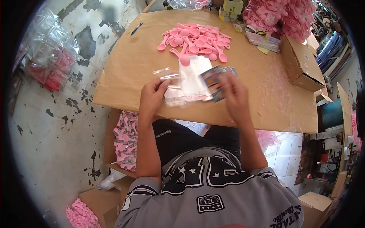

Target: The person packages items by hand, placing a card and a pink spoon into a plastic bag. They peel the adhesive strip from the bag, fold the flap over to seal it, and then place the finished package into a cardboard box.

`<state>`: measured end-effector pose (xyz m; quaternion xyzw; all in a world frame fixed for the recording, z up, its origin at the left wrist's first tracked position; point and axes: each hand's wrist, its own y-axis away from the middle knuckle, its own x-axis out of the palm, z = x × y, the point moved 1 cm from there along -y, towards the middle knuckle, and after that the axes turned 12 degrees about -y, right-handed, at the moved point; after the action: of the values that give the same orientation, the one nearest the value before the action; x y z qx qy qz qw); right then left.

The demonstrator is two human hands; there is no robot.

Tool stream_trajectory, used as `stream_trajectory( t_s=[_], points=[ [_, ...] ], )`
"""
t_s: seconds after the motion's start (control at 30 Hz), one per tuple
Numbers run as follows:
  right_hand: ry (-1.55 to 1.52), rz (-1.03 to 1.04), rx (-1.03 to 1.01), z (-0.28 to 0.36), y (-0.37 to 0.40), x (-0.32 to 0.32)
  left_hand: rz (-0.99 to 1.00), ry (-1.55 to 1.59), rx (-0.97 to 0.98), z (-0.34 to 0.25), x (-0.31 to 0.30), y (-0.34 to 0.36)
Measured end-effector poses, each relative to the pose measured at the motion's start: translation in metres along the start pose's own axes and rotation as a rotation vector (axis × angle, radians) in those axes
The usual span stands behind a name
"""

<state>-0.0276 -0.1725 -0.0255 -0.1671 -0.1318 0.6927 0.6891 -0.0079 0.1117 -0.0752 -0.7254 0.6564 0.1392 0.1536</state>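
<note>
My left hand [153, 95] pinches a small clear plastic bag [173, 78] between thumb and fingers, just above the table's near edge. To its right lies a stack of clear plastic bags [194, 81]. My right hand [235, 91] is slightly blurred, its fingers closed on a blue printed card [210, 78] at the right side of that stack. More of the same cards [231, 70] show behind its fingers. Just beyond the bags, a heap of pink measuring spoons [199, 41] covers the table, one spoon overlapping the top of the stack.
The brown-covered table [133, 72] carries a pen [137, 28] at far left and a cardboard box [302, 64] at right. Large bags of pink spoons [279, 17] stand at the back right. Below left, a box holds packed pink spoons [126, 140]. Pink shreds [272, 87] litter the right side.
</note>
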Motion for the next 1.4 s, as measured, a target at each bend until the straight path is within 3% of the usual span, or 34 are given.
stream_trajectory(
  t_s=[0.1,0.2,0.3,0.4,0.53,0.7,0.83,0.97,1.03,1.2,1.4],
  points=[
    [0.243,0.291,0.061,-0.002,0.005,0.038,-0.055,-0.067,0.017,-0.008,0.004,0.003],
    [0.540,0.312,0.007,-0.006,0.004,0.059,-0.148,-0.088,0.017,-0.013,0.001,0.007],
    [0.549,0.256,-0.009,-0.010,0.003,0.062,-0.406,0.191,0.072,0.011,-0.016,0.002],
    [0.531,0.241,-0.018,-0.012,0.004,0.061,-0.511,0.682,0.005,0.009,-0.028,0.007],
    [0.551,0.289,-0.036,-0.011,0.004,0.058,-0.347,0.805,0.008,0.005,-0.035,0.010],
    [0.313,0.201,-0.120,-0.014,0.004,0.057,-0.202,0.811,0.018,0.000,-0.020,0.015],
    [0.074,0.065,-0.209,-0.014,0.003,0.052,-0.206,0.850,0.004,-0.003,-0.011,0.014],
    [-0.044,-0.033,-0.112,-0.018,0.006,0.048,-0.260,0.933,0.046,-0.031,0.008,0.009],
    [-0.241,-0.039,0.047,-0.018,0.008,0.046,-0.260,0.967,0.042,-0.035,0.019,0.013],
    [-0.418,0.069,0.271,-0.012,0.010,0.039,-0.222,1.014,0.056,-0.046,0.039,0.013],
    [-0.483,0.065,0.301,-0.001,0.013,0.040,-0.189,0.960,0.118,-0.058,0.056,0.020]
  ],
)
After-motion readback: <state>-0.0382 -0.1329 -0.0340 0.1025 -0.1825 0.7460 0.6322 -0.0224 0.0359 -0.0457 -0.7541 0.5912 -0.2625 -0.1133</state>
